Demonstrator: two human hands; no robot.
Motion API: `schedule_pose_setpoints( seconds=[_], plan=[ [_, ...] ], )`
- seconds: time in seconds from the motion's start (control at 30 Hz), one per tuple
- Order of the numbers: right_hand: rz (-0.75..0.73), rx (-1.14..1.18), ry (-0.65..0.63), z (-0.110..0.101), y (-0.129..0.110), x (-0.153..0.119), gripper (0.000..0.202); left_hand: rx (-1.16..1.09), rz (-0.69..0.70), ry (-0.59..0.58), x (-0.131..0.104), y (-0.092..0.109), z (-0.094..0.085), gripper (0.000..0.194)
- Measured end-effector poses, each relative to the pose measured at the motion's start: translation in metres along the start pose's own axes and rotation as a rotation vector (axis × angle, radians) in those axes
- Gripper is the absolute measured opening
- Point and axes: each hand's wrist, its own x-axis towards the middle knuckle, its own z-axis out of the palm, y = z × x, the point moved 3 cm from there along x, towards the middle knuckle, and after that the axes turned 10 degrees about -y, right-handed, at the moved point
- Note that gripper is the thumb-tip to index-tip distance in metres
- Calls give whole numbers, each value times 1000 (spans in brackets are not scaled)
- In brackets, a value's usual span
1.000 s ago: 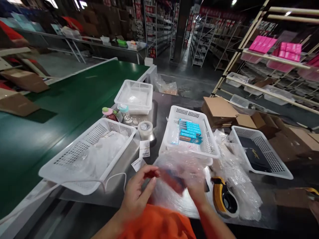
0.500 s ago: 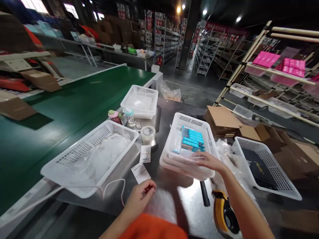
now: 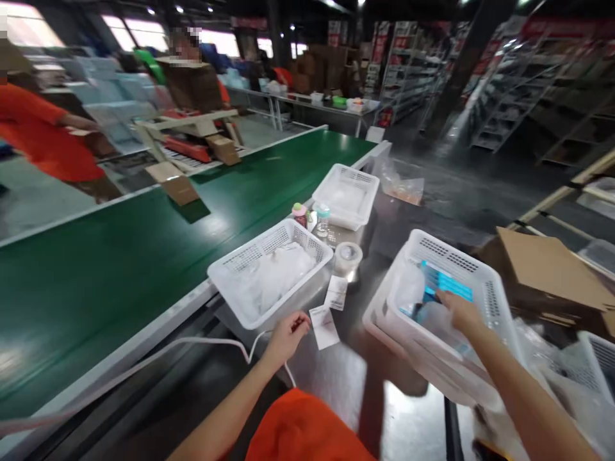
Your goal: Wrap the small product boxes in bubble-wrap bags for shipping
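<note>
My left hand [image 3: 289,336] rests with curled fingers at the table's edge, just left of two printed paper slips [image 3: 325,328]; nothing shows in it. A white cord [image 3: 254,351] runs beside it. My right hand [image 3: 464,314] reaches into a white perforated basket [image 3: 485,272]. Its fingers are bent together by blue boxes [image 3: 454,286] and clear plastic packaging [image 3: 436,320]; what they grip, if anything, is hidden. Another white basket [image 3: 230,266], holding clear plastic bags [image 3: 281,275], stands at left. A tape roll [image 3: 348,255] lies between the baskets.
A green conveyor belt [image 3: 254,198] runs along the left. Two small bottles and a further white basket [image 3: 358,179] stand at the back. Cardboard [image 3: 552,269] is stacked at right. A person in orange [image 3: 43,134] is beyond the belt.
The view has swung left, so things appear farther right. My right hand has moved deeper into the basket, towards the blue boxes, and its fingers have bent in. My left hand stays curled near the slips.
</note>
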Motion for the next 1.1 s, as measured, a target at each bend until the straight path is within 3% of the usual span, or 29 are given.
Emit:
schedule_pose_setpoints(
  seconds=[0.13, 0.23, 0.3, 0.37, 0.47, 0.53, 0.63, 0.7, 0.8, 0.87, 0.9, 0.97, 1.1],
  plan=[
    [86, -256, -310, 2, -1, 8, 30, -83, -38, 158, 4, -8, -38, 23],
    [157, -396, -385, -12, -6, -1, 33, -113, -56, 137, -2, -11, -35, 27],
    [205, -465, -319, -30, -15, -14, 33, -171, -68, 59, -6, -8, -19, 30],
    [181, -501, -147, -48, -32, -33, 34, -279, -74, -72, -9, 1, 5, 33],
    [-141, -404, 157, -63, -77, -73, 28, -549, -101, -325, -14, 27, 48, 41],
    [-412, -279, 204, -54, -110, -102, 21, -731, -144, -507, -17, 49, 75, 53],
    [-555, -62, 21, -17, -149, -135, 16, -787, -173, -673, -20, 72, 98, 61],
    [-483, 168, -65, 13, -168, -146, 14, -697, -113, -631, -22, 76, 100, 53],
    [-187, 719, 80, 46, -180, -154, 21, -568, 0, -506, -30, 70, 92, 44],
    [46, 1116, 159, 62, -182, -155, 33, -501, 39, -498, -38, 64, 86, 41],
    [134, 1266, 134, 68, -184, -154, 39, -460, 50, -519, -42, 61, 84, 40],
    [212, 1402, -11, 74, -191, -150, 44, -361, 65, -575, -49, 57, 82, 38],
    [185, 1330, -200, 76, -199, -146, 40, -146, 63, -547, -54, 49, 78, 30]
  ],
)
